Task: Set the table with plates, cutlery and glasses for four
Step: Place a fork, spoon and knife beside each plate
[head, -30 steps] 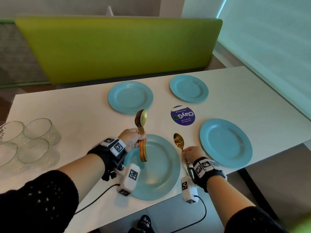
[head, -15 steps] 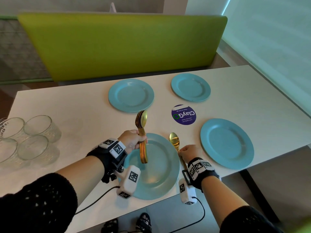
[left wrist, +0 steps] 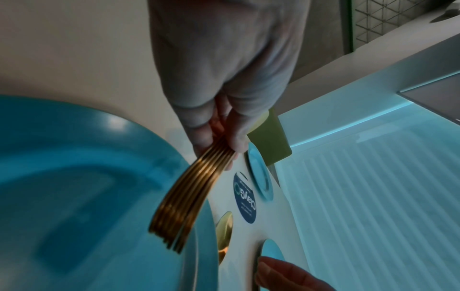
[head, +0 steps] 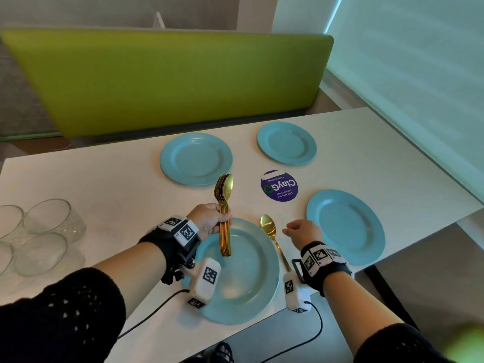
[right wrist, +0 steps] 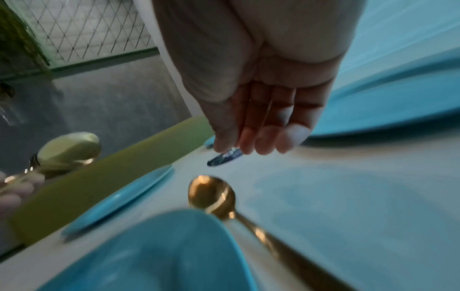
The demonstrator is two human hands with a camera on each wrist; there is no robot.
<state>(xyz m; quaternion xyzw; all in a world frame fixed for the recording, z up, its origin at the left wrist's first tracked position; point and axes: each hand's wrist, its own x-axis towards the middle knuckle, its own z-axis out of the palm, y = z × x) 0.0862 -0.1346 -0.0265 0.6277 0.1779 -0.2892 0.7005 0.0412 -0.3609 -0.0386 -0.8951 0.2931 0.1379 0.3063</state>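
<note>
Several blue plates lie on the white table (head: 104, 179). Over the nearest plate (head: 243, 279) my left hand (head: 209, 218) grips a bundle of gold cutlery (head: 225, 218), bowls up and handles hanging over the plate; the left wrist view shows the bundle (left wrist: 189, 193) pinched by the fingers. One gold spoon (head: 272, 237) lies flat on the table along that plate's right rim, also seen as the spoon (right wrist: 216, 198) in the right wrist view. My right hand (head: 301, 229) hovers just right of it, fingers relaxed (right wrist: 263, 133) and holding nothing.
Several clear glasses (head: 34, 237) stand grouped at the table's left edge. A round purple sticker (head: 279, 186) sits mid-table. Plates lie at the right (head: 345, 226), far middle (head: 196, 158) and far right (head: 286, 142). A green bench back (head: 170, 79) runs behind the table.
My right hand set the single spoon down beside the near plate, let go of it and drew off to the right. The left hand kept its bundle almost still.
</note>
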